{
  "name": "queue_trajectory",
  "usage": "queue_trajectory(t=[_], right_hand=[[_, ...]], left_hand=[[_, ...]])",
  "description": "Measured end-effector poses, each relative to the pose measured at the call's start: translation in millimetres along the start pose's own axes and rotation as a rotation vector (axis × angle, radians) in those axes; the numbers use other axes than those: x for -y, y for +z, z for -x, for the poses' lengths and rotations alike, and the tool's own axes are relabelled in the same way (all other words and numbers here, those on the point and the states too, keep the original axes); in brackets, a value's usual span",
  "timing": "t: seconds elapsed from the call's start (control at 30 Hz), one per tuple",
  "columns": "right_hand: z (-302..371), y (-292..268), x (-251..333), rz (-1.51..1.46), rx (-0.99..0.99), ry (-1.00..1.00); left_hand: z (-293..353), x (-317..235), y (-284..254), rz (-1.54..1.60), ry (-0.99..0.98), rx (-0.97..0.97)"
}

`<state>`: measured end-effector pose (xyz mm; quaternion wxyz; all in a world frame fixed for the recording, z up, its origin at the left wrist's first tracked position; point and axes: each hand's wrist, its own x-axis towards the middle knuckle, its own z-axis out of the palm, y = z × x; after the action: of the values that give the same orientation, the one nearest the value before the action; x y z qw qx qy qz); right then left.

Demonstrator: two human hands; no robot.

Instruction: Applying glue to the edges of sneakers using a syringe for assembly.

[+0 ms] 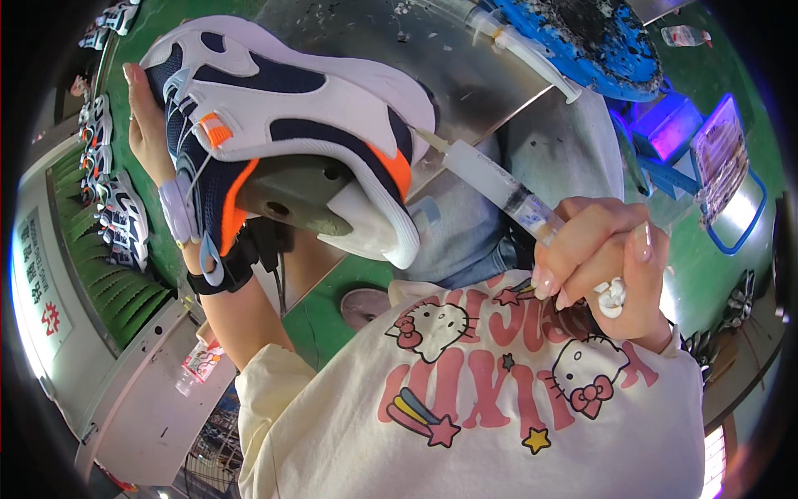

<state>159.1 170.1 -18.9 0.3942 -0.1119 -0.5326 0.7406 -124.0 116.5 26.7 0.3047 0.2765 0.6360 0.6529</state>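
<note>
A white, navy and orange sneaker [332, 100] lies on its side across the upper left, with a grey-green shoe last [291, 195] inside its opening. My left hand [148, 125] is closed round the sneaker at its tongue and lace side; most of its fingers are hidden behind the shoe. A clear syringe [490, 176] is gripped in my right hand [603, 258], its plunger end covered by curled fingers. The syringe's thin tip meets the sneaker's heel area, at the line between upper and sole.
Beneath the shoe is a metal tabletop [332, 33]. Another syringe [515, 50] lies at its far side, beside a blue round piece [532, 17] crusted black. At left, several sneakers [123, 220] stand along a green conveyor [100, 274]. A blue-framed rack [723, 166] is at right.
</note>
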Motion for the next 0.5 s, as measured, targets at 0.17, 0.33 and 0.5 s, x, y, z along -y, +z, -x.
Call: queue_trajectory(t=[0.17,0.33,0.5], right_hand=[[-2.0,1.6,6.5,0.043,-0.017,0.030],[-5.3,6.7,7.6,0.088,-0.033,0.081],[-8.0,7.0,5.7,0.072,-0.049,0.072]], left_hand=[[-6.5,-6.4,2.9,0.024,-0.053,-0.042],[-25.6,32.5,-65.0,-0.136,0.016,-0.077],[23.5,36.3,-96.6,-0.186,-0.196,-0.374]])
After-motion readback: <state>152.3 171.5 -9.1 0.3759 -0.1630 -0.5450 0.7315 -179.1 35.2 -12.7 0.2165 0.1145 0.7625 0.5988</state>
